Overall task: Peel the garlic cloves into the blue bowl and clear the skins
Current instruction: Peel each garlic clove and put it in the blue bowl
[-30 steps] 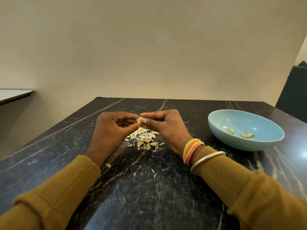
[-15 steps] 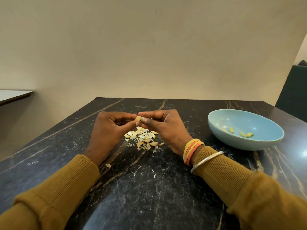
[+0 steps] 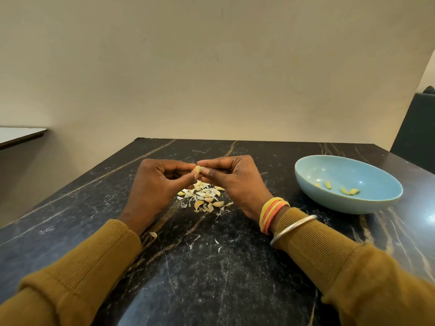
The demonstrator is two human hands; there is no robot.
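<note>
- Garlic clove (image 3: 197, 169): held in the air just above the pile, pinched from both sides. Whether skin clung to it was too small to tell.
- Left hand (image 3: 160, 182): fingers curled, thumb and forefinger gripping the clove's left end.
- Right hand (image 3: 233, 180): fingers curled, thumb and forefinger pinching the clove's right end.
- Pile of skins and unpeeled cloves (image 3: 204, 196): on the table directly beneath the hands, papery flakes mixed with several whole cloves.
- Stray skin flake (image 3: 153, 235): beside the left cuff, apart from the pile.
- Blue bowl (image 3: 353, 170): to the right, well apart from the pile.
- Peeled cloves (image 3: 328, 185): a few on the bowl's floor.
- Dark marble table (image 3: 211, 278): bore all of the above.
- Step, as judged: one clove being peeled. Cloves waited in the pile and no skins had been cleared, so much remained.
- Next move, as judged: strip the last skin over the pile, then carry the bare clove right to the bowl with a firm pinch, as it would be slippery.
</note>
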